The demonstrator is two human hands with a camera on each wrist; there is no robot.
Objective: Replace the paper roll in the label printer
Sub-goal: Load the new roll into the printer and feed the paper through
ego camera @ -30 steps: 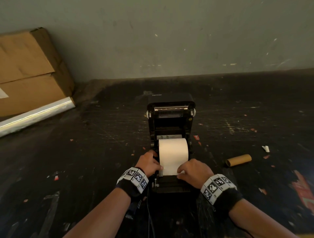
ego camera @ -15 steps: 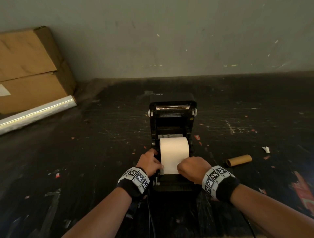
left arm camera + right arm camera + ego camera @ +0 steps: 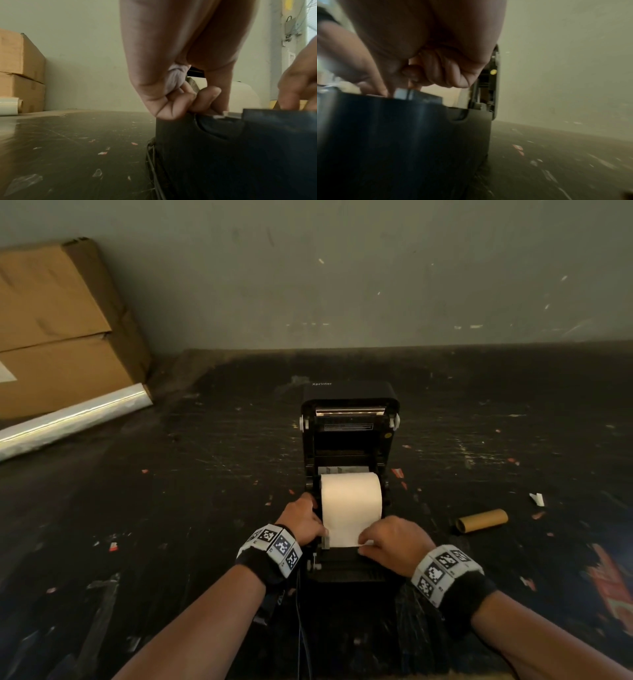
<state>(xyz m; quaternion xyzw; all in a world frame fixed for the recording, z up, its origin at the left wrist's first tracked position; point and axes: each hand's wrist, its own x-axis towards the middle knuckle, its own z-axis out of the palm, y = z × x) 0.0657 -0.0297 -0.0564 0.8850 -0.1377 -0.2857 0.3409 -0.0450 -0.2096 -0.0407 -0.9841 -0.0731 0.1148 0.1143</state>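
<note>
The black label printer (image 3: 349, 436) stands mid-table with its lid swung open. A white paper roll (image 3: 351, 496) sits in its bay, its loose end drawn toward the front. My left hand (image 3: 303, 518) grips the printer's left edge beside the roll, fingers (image 3: 187, 102) curled over the rim. My right hand (image 3: 388, 537) pinches the paper's loose end at the front right corner; its fingers (image 3: 418, 75) are curled just above the printer (image 3: 402, 135) front. An empty brown cardboard core (image 3: 483, 520) lies on the table to the right.
Stacked cardboard boxes (image 3: 61, 330) and a roll of clear film (image 3: 68, 419) lie at the back left against the wall. Small paper scraps (image 3: 537, 499) litter the dark tabletop. A cable (image 3: 301, 628) runs from the printer's front toward me.
My right hand has crept slightly toward the roll while keeping hold of the paper end. The left hand and the printer have stayed put.
</note>
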